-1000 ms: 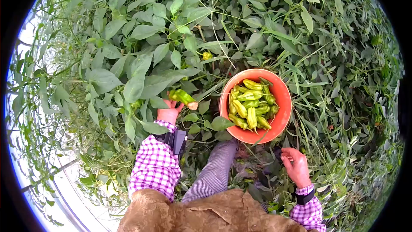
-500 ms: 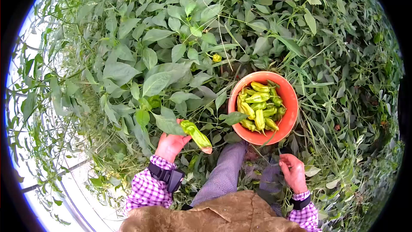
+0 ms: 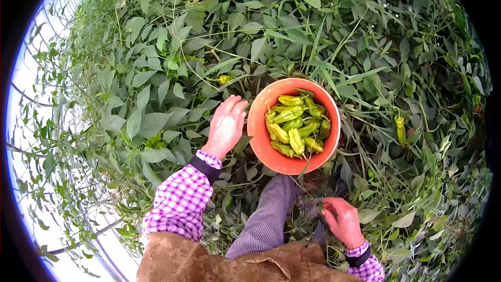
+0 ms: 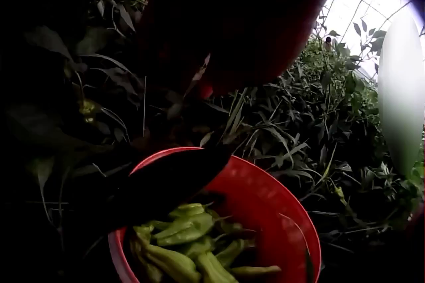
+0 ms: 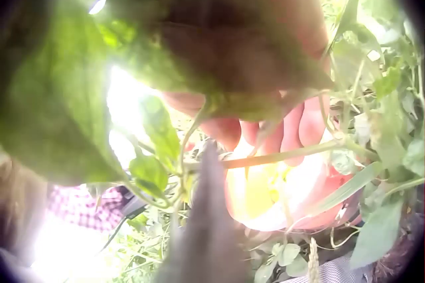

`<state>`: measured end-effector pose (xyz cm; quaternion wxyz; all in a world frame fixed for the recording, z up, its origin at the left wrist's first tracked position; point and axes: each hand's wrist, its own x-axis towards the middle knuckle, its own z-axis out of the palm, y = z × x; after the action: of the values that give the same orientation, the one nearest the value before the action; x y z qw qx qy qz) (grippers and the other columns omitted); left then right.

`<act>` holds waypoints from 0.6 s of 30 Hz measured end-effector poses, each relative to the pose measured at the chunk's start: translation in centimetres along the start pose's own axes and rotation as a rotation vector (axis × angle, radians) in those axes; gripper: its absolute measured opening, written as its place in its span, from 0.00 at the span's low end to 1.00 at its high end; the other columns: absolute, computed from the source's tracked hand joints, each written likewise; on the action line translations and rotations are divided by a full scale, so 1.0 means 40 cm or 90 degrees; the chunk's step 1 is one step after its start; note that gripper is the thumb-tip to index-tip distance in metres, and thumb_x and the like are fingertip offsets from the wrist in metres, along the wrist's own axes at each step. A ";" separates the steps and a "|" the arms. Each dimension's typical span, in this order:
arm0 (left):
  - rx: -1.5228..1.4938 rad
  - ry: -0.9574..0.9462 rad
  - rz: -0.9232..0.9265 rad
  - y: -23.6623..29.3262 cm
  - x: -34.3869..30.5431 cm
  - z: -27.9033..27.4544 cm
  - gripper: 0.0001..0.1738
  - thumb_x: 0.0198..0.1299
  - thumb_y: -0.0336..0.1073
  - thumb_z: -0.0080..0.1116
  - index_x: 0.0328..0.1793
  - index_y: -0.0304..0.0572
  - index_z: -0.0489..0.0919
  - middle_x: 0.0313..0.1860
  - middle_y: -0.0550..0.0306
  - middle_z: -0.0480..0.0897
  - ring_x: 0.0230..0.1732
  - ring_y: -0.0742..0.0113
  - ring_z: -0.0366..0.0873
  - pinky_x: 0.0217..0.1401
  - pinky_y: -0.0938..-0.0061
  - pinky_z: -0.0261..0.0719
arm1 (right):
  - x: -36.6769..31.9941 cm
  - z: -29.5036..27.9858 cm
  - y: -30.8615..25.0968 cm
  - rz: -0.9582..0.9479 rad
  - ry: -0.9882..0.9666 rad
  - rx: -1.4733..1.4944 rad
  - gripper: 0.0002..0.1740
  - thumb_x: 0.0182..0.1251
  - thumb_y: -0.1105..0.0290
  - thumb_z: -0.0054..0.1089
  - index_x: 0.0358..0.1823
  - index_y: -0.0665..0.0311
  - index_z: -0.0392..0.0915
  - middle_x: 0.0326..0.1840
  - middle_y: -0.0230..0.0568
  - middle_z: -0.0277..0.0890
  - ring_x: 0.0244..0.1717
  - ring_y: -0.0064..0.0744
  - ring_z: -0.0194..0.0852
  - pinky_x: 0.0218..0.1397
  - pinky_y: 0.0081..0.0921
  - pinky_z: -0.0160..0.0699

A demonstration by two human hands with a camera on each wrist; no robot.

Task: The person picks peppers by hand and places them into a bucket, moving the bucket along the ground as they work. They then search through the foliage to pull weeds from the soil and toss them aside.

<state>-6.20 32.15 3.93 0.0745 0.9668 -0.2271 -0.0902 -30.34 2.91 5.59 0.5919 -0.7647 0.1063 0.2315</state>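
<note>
My left hand (image 3: 225, 128) is palm down with its fingers extended, just left of an orange-red bucket (image 3: 255, 149). In the left wrist view, it is a dark shape above the bucket's far side (image 4: 292, 207). Several yellow-green peppers (image 3: 290, 125) lie in the bucket. Another pepper (image 3: 400, 128) shows among the leaves to the right. Low on the right, my right hand (image 3: 347, 224) hangs with loosely curled fingers. Its fingertips (image 5: 292, 134) show behind a thin stem (image 5: 265, 159) and a large blurred leaf (image 5: 219, 44) in the right wrist view.
Dense pepper plants (image 3: 156, 73) and long grass blades surround the bucket. A small yellow-green pepper (image 3: 225, 79) hangs beyond my left hand. Below the bucket is a trousered leg (image 3: 263, 214), with a brown apron (image 3: 224, 266) at the front. Bright sheeting shows at the left.
My left hand has swung up and right toward the bucket and turned palm down. The pepper it held is gone from it, and one appears in the foliage at right. The view has shifted.
</note>
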 end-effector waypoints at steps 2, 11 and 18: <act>0.194 -0.092 0.064 -0.183 -0.019 0.011 0.14 0.58 0.30 0.52 0.50 0.37 0.79 0.53 0.45 0.77 0.59 0.49 0.72 0.63 0.60 0.70 | 0.024 0.018 -0.034 -0.045 -0.040 -0.005 0.15 0.53 0.77 0.64 0.45 0.66 0.77 0.36 0.45 0.79 0.39 0.44 0.79 0.43 0.34 0.78; 0.068 -0.313 -0.243 -0.396 -0.137 -0.121 0.07 0.57 0.32 0.56 0.37 0.39 0.82 0.38 0.46 0.82 0.39 0.45 0.79 0.43 0.58 0.76 | 0.113 0.230 0.068 -0.028 -0.114 0.130 0.17 0.56 0.75 0.63 0.48 0.67 0.74 0.37 0.46 0.77 0.40 0.47 0.77 0.42 0.37 0.76; -0.167 -0.196 -0.474 -0.394 0.037 0.034 0.12 0.65 0.35 0.51 0.43 0.32 0.80 0.34 0.48 0.84 0.27 0.59 0.82 0.28 0.68 0.78 | 0.138 0.302 0.119 -0.005 -0.134 0.158 0.16 0.57 0.73 0.62 0.48 0.68 0.74 0.38 0.46 0.77 0.41 0.47 0.77 0.43 0.37 0.75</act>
<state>1.54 45.31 -0.52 0.1248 0.9403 0.1430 -0.2824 -30.37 13.74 -3.47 0.6908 -0.6573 0.0686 0.2933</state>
